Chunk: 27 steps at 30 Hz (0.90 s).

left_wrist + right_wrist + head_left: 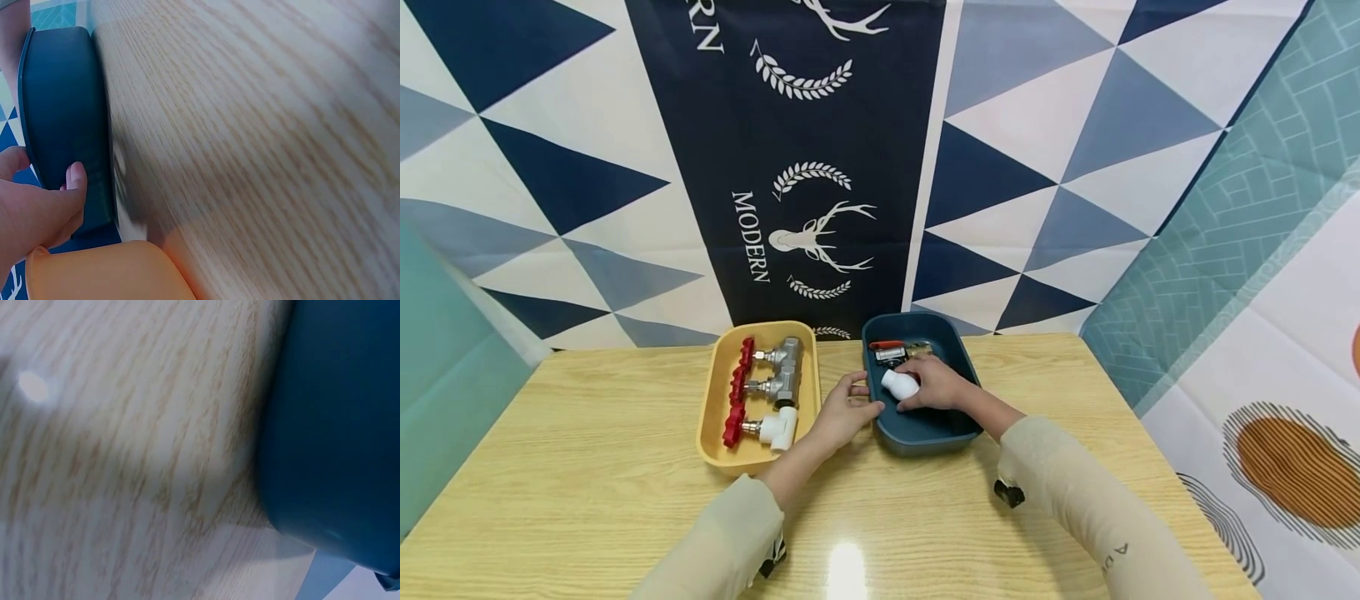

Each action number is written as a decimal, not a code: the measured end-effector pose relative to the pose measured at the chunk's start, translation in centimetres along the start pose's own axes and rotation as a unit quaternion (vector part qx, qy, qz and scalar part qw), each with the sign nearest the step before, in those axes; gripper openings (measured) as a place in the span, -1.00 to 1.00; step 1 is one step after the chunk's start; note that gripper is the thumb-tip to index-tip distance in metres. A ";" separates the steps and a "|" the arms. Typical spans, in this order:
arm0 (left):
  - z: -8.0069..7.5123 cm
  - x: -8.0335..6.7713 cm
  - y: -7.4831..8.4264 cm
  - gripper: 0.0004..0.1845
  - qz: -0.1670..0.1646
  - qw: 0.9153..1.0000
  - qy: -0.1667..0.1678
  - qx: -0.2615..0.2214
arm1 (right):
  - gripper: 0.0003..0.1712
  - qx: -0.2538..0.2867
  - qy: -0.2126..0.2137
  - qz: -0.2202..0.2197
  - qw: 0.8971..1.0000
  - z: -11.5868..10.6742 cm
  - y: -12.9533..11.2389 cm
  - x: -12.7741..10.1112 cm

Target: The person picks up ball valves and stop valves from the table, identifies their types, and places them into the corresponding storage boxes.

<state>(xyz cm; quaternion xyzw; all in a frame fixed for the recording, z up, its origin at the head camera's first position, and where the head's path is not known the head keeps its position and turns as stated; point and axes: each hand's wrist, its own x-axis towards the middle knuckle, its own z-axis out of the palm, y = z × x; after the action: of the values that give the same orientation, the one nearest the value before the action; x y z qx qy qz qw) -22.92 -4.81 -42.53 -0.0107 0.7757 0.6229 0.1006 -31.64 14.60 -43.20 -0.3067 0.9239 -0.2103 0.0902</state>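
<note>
In the head view my right hand (934, 383) reaches into the dark blue bin (917, 440) and pinches a white plastic pipe fitting (899, 384) with a rounded body. Behind it in the bin lie a ball valve with a red handle (887, 344) and a brass-coloured fitting (919, 348). At the bin's left side is my left hand (842, 414), its thumb and fingers spread against the outer wall, as the left wrist view also shows the hand (40, 209) by the bin (65, 106). The right wrist view has only the bin's outside (337, 437); the right hand is out of frame.
Left of the blue bin stands a yellow bin (705, 425). It holds two metal valves (784, 371) and a white plastic valve (781, 429), all with red handwheels (737, 385). Both bins stand on a wooden table (587, 467) near the patterned cloth backdrop (805, 150).
</note>
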 end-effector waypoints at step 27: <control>0.0 0.2 -0.2 -0.39 0.002 1.000 -0.002 -0.006 | -0.32 -0.004 0.006 0.027 1.000 0.3 -0.2 0.0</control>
<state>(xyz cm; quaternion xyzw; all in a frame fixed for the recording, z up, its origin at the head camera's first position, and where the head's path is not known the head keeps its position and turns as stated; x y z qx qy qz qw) -23.09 -4.87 -42.80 -0.0087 0.7719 0.6276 0.1009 -31.38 14.35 -43.39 -0.2809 0.9332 -0.2056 0.0888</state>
